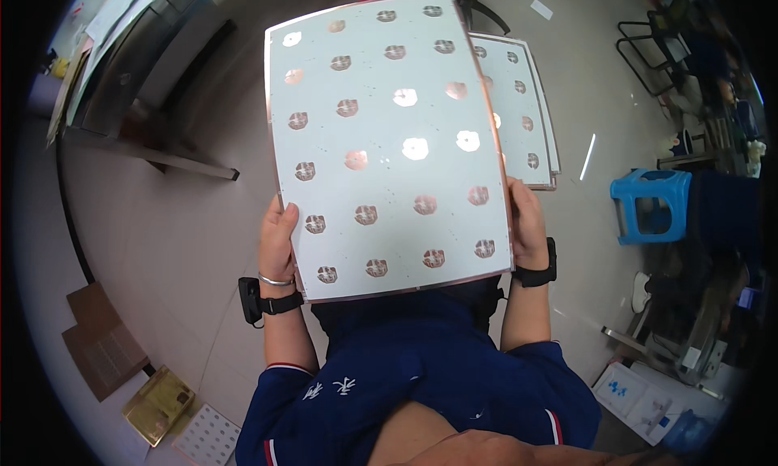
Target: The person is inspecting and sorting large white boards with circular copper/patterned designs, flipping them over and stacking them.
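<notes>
In front of me I hold a large pale panel (385,194) with copper edges and rows of small round copper patches, some glinting in the light. My left hand (278,241) is closed on its left edge, the thumb lying over the top face. At the right edge my right hand (528,223) grips the panel, its fingers mostly hidden beneath. The edges look thick or layered; I cannot tell whether it is one panel or several. Beyond its right side lies a lower stack of similar patterned panels (515,142), partly covered by the one I hold.
A blue plastic stool (651,205) stands to the right, near a metal frame (701,344). On the left is a bench with a metal leg (194,164). Brown cardboard (105,344), a gold-coloured tray (160,405) and another dotted sheet (207,436) lie at the lower left.
</notes>
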`<state>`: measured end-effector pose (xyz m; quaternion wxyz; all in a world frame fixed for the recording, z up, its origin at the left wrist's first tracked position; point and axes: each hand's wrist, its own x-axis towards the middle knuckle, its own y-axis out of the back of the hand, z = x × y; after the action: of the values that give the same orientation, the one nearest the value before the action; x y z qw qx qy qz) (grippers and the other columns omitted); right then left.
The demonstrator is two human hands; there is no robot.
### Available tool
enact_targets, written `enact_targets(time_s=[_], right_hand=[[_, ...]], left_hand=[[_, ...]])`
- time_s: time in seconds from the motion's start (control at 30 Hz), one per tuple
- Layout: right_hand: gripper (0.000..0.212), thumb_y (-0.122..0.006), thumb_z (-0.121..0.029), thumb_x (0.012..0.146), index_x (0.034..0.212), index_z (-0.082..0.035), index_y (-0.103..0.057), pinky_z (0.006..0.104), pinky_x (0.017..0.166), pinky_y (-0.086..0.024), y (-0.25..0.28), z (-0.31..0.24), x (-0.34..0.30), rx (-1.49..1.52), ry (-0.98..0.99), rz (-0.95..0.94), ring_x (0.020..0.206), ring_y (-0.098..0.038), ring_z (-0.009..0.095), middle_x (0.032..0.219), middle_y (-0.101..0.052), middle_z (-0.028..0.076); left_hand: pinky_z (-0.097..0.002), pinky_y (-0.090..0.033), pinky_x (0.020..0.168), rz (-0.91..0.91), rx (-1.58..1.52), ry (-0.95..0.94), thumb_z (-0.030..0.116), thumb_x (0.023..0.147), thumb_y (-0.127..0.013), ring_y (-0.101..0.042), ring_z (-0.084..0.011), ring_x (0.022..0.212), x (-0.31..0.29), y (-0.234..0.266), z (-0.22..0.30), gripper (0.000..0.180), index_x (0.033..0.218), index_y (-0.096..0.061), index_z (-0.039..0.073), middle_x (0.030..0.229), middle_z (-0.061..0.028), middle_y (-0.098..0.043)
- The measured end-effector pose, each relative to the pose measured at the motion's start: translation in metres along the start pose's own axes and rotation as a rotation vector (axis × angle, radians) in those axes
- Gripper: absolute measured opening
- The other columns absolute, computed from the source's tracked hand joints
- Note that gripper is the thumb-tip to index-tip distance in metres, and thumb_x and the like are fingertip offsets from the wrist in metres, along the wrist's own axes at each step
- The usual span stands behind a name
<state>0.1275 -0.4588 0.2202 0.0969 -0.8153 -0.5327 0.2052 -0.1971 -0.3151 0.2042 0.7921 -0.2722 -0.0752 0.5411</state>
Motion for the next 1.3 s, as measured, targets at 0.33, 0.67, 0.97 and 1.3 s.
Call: enact_targets(time_s=[0.33,0.67,0.97,1.3], right_hand=[[0.041,-0.041,-0.019,0.094,0.126,0.006,-0.038,0.0291,0.086,-0.045,-0.017,-0.009,0.008,0.169,0.133,-0.056,0.102,-0.055,0.018,0.116,-0.053,0.014],[0.041,-0.045,-0.009,0.091,0.13,-0.001,-0.034,0.0407,0.094,-0.042,-0.055,0.014,0.011,0.412,0.275,-0.103,0.113,-0.048,0.024,0.124,-0.047,0.012],[0.037,-0.041,-0.022,0.094,0.122,0.001,-0.045,0.0379,0.095,-0.041,0.067,-0.035,-0.008,0.552,0.375,0.332,0.112,-0.05,0.022,0.124,-0.051,0.012],[0.037,-0.036,-0.019,0.096,0.123,0.005,-0.043,0.032,0.086,-0.047,0.071,-0.03,-0.024,0.34,0.401,0.235,0.102,-0.056,0.021,0.115,-0.054,0.015]], left_hand=[[-0.0305,-0.044,0.087,-0.211,-0.079,-0.069,0.039,0.091,-0.046,-0.054,-0.0161,0.101,-0.002,-0.016,0.024,0.052,0.126,-0.042,0.001,0.116,-0.0113,-0.055],[-0.0397,-0.034,0.101,-0.147,-0.436,0.035,0.007,0.084,-0.057,-0.04,-0.022,0.121,-0.021,-0.076,-0.026,0.058,0.135,-0.029,0.009,0.132,-0.0067,-0.041],[-0.0318,-0.039,0.094,-0.053,-0.144,-0.02,0.015,0.088,-0.055,-0.05,-0.0166,0.109,-0.014,-0.023,-0.004,0.046,0.129,-0.039,0.004,0.12,-0.0075,-0.052],[-0.0285,-0.038,0.093,-0.014,0.002,-0.054,0.023,0.09,-0.051,-0.049,-0.0138,0.108,-0.009,-0.018,0.001,0.047,0.13,-0.038,0.001,0.121,-0.0075,-0.052]])
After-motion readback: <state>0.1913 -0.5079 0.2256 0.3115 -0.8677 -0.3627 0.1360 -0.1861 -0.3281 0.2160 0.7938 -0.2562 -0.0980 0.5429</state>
